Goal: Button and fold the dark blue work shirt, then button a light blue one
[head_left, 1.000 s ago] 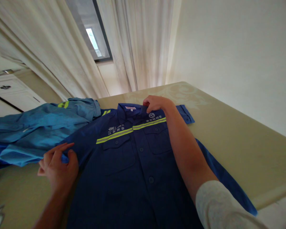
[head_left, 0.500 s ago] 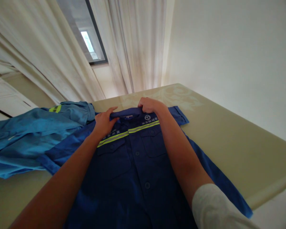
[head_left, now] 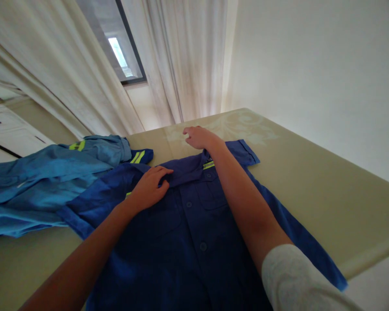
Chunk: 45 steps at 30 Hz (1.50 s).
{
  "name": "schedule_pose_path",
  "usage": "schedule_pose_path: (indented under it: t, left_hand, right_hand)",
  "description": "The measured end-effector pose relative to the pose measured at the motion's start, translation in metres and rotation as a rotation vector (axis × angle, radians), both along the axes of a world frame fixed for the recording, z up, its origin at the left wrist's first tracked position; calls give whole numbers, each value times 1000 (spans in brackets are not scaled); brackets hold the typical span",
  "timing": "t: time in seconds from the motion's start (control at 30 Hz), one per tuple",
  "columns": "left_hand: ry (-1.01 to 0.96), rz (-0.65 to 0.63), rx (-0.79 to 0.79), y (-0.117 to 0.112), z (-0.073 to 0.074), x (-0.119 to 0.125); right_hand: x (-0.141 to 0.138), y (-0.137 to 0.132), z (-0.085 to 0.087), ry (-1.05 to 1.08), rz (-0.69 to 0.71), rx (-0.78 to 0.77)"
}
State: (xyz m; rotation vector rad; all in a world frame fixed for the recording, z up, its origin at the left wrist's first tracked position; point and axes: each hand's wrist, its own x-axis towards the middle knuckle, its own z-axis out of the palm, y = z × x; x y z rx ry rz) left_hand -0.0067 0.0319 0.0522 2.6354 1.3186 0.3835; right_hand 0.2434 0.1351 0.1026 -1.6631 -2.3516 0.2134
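A dark blue work shirt [head_left: 194, 242] with yellow reflective stripes lies front up on a beige table [head_left: 311, 181]. Its collar end is folded back toward me. My left hand [head_left: 151, 188] rests on that folded part, fingers and thumb closed on the fabric at the fold. My right hand [head_left: 197, 137] hovers just past the fold, above the bare tabletop, with its fingers loosely curled and nothing visible in them. My right forearm lies across the shirt's chest pocket.
A lighter blue garment [head_left: 52, 181] with a reflective stripe is heaped on the table to the left, touching the shirt's sleeve. Cream curtains [head_left: 181, 65] and a window [head_left: 119, 47] stand behind. A white cabinet [head_left: 6, 129] is at far left.
My left hand went from the left sleeve to the collar, then pulled the collar end back toward me, folding it over the chest stripe. My right hand let go of the collar.
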Motion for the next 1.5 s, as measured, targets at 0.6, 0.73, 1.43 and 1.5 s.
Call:
schedule_pose_path:
  t: [0.6, 0.73, 1.43, 1.5]
  left_hand:
    - [79, 86, 123, -1, -44, 68]
    - [67, 91, 117, -1, -45, 70]
    - [-169, 355, -134, 55, -16, 166]
    - [-257, 371, -223, 71, -24, 180]
  right_hand:
    - [72, 3, -3, 342, -585, 388]
    - [112, -43, -13, 220, -722, 239]
    - [148, -107, -99, 841, -411, 358]
    - [145, -109, -97, 1017, -342, 325]
